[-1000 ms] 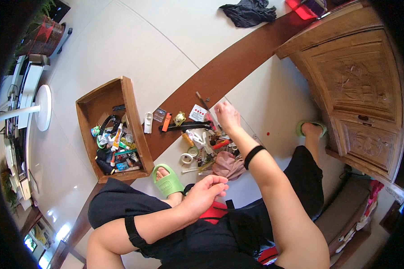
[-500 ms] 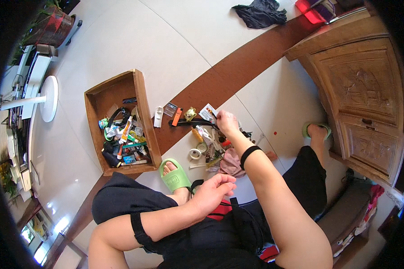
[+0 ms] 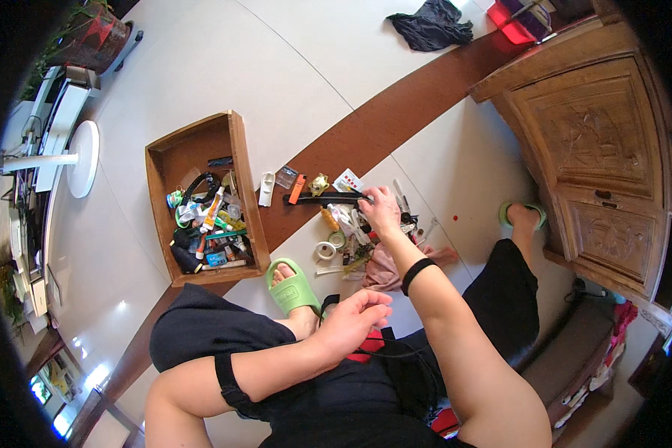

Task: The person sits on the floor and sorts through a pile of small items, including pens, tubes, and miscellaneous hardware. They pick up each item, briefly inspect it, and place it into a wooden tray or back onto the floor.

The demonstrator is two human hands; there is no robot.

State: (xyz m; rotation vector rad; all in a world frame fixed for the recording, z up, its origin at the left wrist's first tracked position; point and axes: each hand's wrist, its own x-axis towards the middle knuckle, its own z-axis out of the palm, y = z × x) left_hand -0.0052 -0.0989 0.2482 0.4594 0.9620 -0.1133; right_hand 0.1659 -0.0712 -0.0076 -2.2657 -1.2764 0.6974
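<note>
My right hand (image 3: pixel 381 212) is over a pile of small items on the floor, its fingers pinched on a thin dark stick-like piece (image 3: pixel 362 195). Just beyond the fingertips lies a white printed card (image 3: pixel 347 181). A long black strip (image 3: pixel 321 198) runs along the pile's far side. Under and around the hand are a roll of white tape (image 3: pixel 325 251), a pink cloth (image 3: pixel 383 270) and several small tools and tubes, partly hidden. My left hand (image 3: pixel 355 319) hovers above my lap, loosely curled with nothing in it, thumb apart from the fingers.
Left of the pile stands a wooden drawer (image 3: pixel 255 216) full of tubes and odds and ends. Between them lie an orange lighter (image 3: pixel 297 189), a white plastic piece (image 3: pixel 267 189) and a gold figure (image 3: pixel 319 184). A carved wooden cabinet (image 3: pixel 586 134) stands at right; a black cloth (image 3: pixel 431 25) lies far off.
My right hand has drawn back slightly from the card toward me, over the pile, still holding the thin dark piece. My left hand stays nearly still.
</note>
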